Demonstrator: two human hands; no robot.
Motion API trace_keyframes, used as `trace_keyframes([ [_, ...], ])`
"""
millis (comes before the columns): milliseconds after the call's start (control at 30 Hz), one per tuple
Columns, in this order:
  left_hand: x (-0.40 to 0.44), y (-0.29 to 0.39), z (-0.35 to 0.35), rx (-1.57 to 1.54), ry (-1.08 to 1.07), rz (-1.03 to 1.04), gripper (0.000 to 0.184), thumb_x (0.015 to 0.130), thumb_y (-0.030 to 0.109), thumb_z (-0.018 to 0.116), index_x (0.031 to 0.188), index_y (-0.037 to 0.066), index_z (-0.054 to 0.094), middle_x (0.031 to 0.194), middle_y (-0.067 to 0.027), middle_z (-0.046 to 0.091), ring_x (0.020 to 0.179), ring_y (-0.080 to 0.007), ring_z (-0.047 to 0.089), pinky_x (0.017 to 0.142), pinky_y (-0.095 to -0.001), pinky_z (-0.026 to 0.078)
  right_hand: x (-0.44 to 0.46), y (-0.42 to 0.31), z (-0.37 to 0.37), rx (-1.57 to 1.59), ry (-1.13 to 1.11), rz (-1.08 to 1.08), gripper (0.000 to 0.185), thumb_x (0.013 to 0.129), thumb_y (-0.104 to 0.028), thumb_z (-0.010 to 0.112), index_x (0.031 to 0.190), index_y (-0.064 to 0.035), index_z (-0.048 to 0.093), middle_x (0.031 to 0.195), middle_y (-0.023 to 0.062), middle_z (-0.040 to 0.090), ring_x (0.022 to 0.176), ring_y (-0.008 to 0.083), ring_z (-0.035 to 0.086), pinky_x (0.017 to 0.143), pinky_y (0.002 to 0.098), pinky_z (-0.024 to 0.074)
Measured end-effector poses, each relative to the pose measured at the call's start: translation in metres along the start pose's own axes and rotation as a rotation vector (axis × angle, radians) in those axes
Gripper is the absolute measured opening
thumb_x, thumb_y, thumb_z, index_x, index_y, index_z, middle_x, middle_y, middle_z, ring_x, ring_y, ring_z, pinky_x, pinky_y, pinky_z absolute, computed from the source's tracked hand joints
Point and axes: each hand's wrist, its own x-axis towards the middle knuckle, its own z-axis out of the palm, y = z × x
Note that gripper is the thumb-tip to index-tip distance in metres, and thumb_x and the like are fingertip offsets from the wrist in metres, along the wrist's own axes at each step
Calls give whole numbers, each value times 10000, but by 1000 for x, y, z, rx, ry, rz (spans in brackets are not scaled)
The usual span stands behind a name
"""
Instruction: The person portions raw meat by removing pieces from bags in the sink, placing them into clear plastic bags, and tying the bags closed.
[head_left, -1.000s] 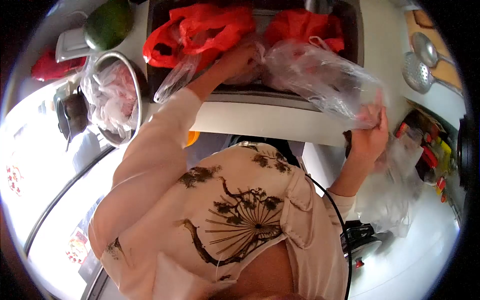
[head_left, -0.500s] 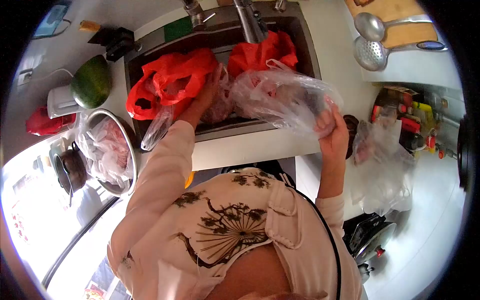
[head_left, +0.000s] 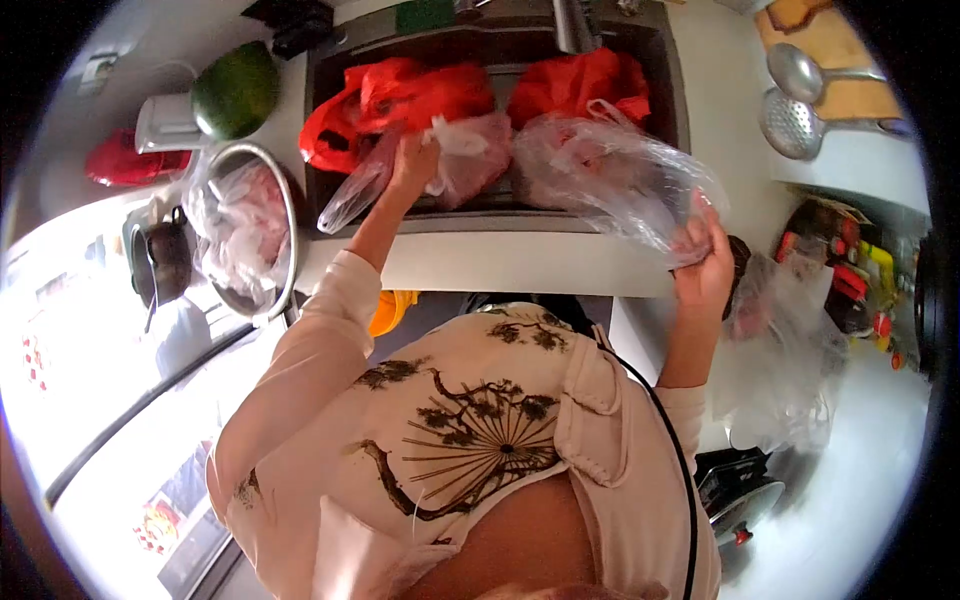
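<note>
My left hand (head_left: 416,163) is closed on the gathered top of a clear plastic bag (head_left: 475,165) with pinkish contents in the left part of the sink. Beside it lies a crumpled red plastic bag (head_left: 425,90). At the right, my right hand (head_left: 703,258) grips the edge of another clear plastic bag (head_left: 610,185), its fingertips seen through the film. This bag stretches across the right part of the sink, in front of a second red plastic bag (head_left: 580,85). What the clear bags hold cannot be made out.
Around the work are the dark sink (head_left: 440,222), a faucet (head_left: 575,25), and a metal bowl (head_left: 290,225) of bagged food at left. A green melon (head_left: 235,90) sits behind it. A ladle (head_left: 797,72), a skimmer (head_left: 792,125) and more plastic bags (head_left: 785,350) are at right.
My left hand has shifted left from beside the red bag and now shows with the clear bag's top in its fingers. My right hand keeps its hold. The whole view has shifted.
</note>
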Motion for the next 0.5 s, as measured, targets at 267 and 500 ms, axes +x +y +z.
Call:
trace_keyframes([
  [267,27,137,-124,-799,121,-72,167,825,78,447,869,28,600,625,50,487,522,-47,438,450,-221,361,4,0,-6,19,-35,-7,379,916,-204,457,1225,16,467,560,-65,262,489,47,270,459,181,237],
  [500,92,163,-86,-817,-118,251,183,827,96,490,951,48,616,669,44,531,563,-52,462,507,-227,406,-13,6,5,-104,-37,25,342,907,-226,478,1138,20,531,527,-70,264,435,42,250,395,189,198],
])
